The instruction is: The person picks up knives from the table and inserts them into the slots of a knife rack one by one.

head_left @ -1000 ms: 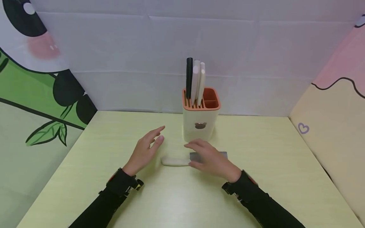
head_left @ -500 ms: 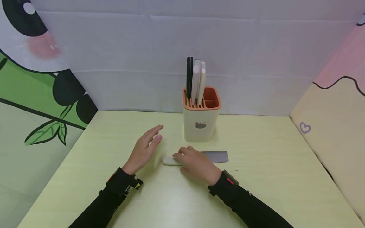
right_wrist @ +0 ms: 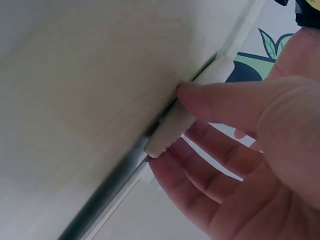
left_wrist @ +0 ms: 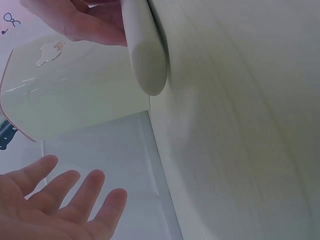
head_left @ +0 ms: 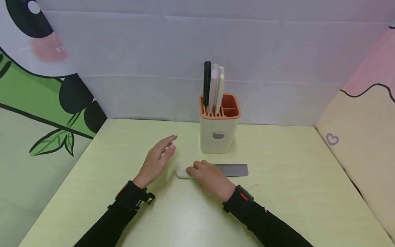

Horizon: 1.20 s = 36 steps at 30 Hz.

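A kitchen knife point(head_left: 234, 170) with a broad grey blade and a white handle lies flat on the table, blade pointing right. My right hand point(head_left: 213, 180) holds its handle. Seen from the right wrist, the thumb is on one side of the white handle point(right_wrist: 172, 127) and the fingers are on the other. My left hand point(head_left: 155, 161) hovers left of the handle's end, touching nothing. Its fingers look relaxed and spread in the left wrist view. Part of the handle and blade is hidden under the right hand in the head view.
Behind the knife stands a cream knife holder point(head_left: 216, 142) with an orange slotted top. A black handle point(head_left: 207, 84) and several white handles stick up from its left slots. A pale curtain point(head_left: 154, 68) hangs along the table's back edge.
My right hand has moved left from above the blade to the knife's handle, and its fingers have closed around it. The left hand has barely moved. The knife lies in about the same place.
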Each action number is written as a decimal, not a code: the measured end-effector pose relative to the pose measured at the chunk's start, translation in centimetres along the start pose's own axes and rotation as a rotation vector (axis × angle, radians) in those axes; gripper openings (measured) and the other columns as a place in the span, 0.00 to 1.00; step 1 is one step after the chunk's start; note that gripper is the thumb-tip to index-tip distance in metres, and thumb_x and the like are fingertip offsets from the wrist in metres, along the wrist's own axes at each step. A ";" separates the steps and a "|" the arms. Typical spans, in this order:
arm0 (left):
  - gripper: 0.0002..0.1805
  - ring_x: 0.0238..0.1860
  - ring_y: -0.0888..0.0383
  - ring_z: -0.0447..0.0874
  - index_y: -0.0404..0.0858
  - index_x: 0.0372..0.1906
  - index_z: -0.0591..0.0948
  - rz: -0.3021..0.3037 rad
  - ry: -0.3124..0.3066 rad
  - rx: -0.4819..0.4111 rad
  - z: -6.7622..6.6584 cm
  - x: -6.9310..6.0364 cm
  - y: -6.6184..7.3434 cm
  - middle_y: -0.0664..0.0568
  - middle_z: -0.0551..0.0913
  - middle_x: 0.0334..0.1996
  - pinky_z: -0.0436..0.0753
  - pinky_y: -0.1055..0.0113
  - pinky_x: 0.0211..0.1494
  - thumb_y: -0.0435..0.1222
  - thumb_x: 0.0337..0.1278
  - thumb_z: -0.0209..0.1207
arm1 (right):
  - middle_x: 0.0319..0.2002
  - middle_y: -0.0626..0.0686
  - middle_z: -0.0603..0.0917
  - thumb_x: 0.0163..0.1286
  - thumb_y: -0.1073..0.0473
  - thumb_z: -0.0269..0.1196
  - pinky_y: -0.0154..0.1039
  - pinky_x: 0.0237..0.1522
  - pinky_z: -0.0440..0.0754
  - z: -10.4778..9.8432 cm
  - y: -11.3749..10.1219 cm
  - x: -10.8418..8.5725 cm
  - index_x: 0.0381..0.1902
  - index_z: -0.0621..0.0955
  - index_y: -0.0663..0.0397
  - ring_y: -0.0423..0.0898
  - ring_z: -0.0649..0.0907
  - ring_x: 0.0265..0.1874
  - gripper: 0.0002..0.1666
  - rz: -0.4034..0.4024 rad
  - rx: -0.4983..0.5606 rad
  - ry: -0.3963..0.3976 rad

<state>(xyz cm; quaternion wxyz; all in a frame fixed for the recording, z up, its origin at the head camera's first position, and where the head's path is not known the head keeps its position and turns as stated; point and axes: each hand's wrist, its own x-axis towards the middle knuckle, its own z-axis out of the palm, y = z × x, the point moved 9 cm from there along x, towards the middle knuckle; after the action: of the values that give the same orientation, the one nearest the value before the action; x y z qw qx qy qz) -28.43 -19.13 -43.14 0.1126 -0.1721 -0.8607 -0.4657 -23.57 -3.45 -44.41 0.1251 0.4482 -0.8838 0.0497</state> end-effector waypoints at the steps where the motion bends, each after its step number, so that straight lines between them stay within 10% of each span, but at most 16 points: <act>1: 0.27 0.71 0.44 0.76 0.42 0.79 0.72 0.001 0.002 0.001 0.0 0.0 0.0 0.47 0.70 0.78 0.77 0.39 0.70 0.48 0.86 0.48 | 0.39 0.51 0.83 0.68 0.73 0.69 0.35 0.34 0.79 0.0 0.0 0.0 0.55 0.86 0.51 0.49 0.80 0.33 0.20 0.000 0.000 0.006; 15: 0.26 0.68 0.44 0.81 0.40 0.77 0.73 0.016 0.072 -0.012 -1.4 0.1 0.3 0.45 0.75 0.75 0.80 0.42 0.68 0.45 0.86 0.50 | 0.38 0.50 0.80 0.69 0.76 0.65 0.34 0.35 0.77 -1.3 0.0 -0.5 0.59 0.84 0.50 0.46 0.78 0.29 0.24 -0.052 0.030 0.073; 36: 0.24 0.70 0.46 0.80 0.41 0.77 0.74 0.148 0.132 -0.025 -2.3 0.0 4.5 0.48 0.77 0.73 0.81 0.49 0.69 0.36 0.82 0.56 | 0.55 0.56 0.82 0.68 0.74 0.71 0.42 0.53 0.89 -12.5 4.8 -1.9 0.70 0.77 0.58 0.49 0.86 0.50 0.34 0.144 0.528 0.330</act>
<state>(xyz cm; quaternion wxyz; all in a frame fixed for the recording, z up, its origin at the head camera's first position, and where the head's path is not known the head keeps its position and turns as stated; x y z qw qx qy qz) -26.58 -18.80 -38.44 0.2010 -0.2057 -0.8304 -0.4772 -24.14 3.39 -32.80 0.1422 0.3873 -0.8375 0.3583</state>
